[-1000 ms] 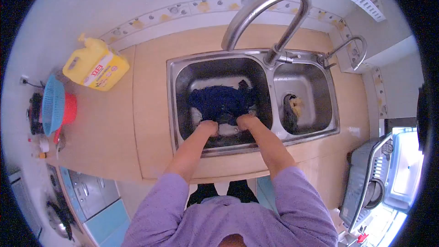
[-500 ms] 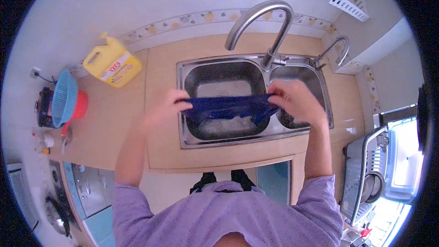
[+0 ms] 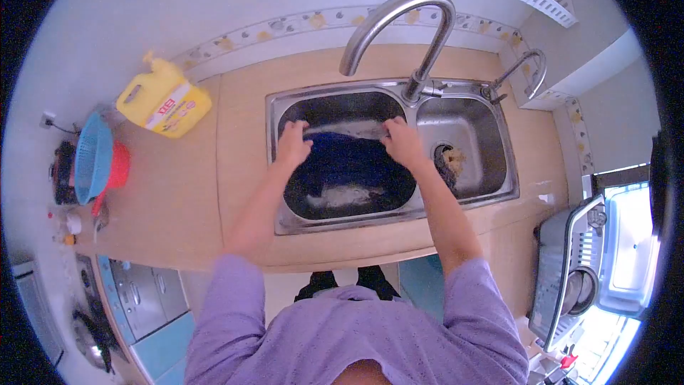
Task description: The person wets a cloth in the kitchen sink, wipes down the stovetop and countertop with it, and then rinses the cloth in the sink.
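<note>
A dark blue cloth (image 3: 345, 160) hangs spread between my two hands, low inside the left basin of the steel sink (image 3: 285, 224). My left hand (image 3: 293, 145) pinches its left end near the basin's left wall. At the other end, my right hand (image 3: 403, 144) grips the cloth beside the divider between the basins. The lower part of the cloth reaches toward the basin floor, where a pale shiny patch shows. How far the cloth touches the bottom I cannot tell.
A tall curved faucet (image 3: 406, 7) arches behind the basins, with a thinner tap (image 3: 527, 71) to its right. Yellowish scraps (image 3: 454, 160) lie at the right basin's drain. A yellow jug (image 3: 167, 103), a blue colander (image 3: 92, 157) and a dish rack (image 3: 563, 278) stand around the counter.
Both hands have moved closer together and down into the left basin, bringing the cloth from above the sink into it. The right basin's drain has come into view.
</note>
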The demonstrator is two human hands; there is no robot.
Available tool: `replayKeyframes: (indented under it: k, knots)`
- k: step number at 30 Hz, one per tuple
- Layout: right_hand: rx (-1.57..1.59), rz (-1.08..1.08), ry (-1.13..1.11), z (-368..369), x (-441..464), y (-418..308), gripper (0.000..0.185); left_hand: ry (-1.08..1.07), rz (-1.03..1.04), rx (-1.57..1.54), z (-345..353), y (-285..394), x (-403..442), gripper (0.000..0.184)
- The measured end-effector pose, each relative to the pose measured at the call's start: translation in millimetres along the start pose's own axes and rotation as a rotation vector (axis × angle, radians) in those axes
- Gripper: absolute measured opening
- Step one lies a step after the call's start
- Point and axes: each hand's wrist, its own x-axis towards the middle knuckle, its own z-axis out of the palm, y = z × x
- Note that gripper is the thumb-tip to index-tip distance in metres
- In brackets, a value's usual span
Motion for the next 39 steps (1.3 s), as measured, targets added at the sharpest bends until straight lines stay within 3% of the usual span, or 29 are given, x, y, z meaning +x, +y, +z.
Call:
replayKeyframes:
  k: [2,5,9,12,13,16,17,21,25,26,29,32,35,38,39]
  knots:
    - [0.052,0.0,-0.079,-8,-16,-10,0.029,-0.158,-0.037,0.02,29,3,-3,0.062]
    - [0.203,-0.045,-0.082,-30,-41,-15,0.026,-0.329,0.191,0.134,65,6,-8,0.096]
    - [0.432,0.112,-0.265,-71,-81,-24,0.027,-0.413,0.294,0.359,98,20,-9,0.108]
    - [0.414,0.167,-0.225,-81,-113,-16,0.024,-0.565,0.257,0.521,137,17,-7,0.103]
    - [0.446,0.197,-0.232,-83,-121,-11,0.023,-0.585,0.287,0.533,144,18,-12,0.077]
    - [0.425,0.189,-0.203,-84,-137,-5,0.023,-0.866,0.382,0.553,156,10,-30,0.044]
    - [0.433,0.183,-0.196,-86,-139,-4,0.023,-0.759,0.404,0.504,157,7,-39,0.025]
    - [0.434,0.152,-0.136,-93,-139,-9,0.022,-0.508,0.456,0.479,16,85,-28,0.023]
    - [0.462,0.167,-0.089,-109,-133,-24,0.022,-0.264,0.495,0.15,-119,121,-18,0.023]
    - [0.455,0.153,-0.071,-111,-133,-26,0.023,-0.164,0.585,0.067,-140,118,-17,0.023]
    - [0.468,0.137,-0.064,-120,-132,-34,0.024,-0.112,0.392,-0.02,-225,159,-42,0.021]
    - [0.495,0.133,-0.093,-119,-130,-40,0.023,0.009,0.429,-0.092,-274,186,-59,0.021]
    - [0.514,0.11,-0.136,-96,-131,-33,0.025,0.082,0.454,0.209,-296,206,-61,0.024]
    - [0.583,0.113,-0.208,-58,-124,-30,0.032,0.105,0.62,0.511,-299,210,-46,0.033]
    - [0.614,0.12,-0.238,-48,-121,-33,0.034,0.092,0.628,0.488,-297,209,-44,0.034]
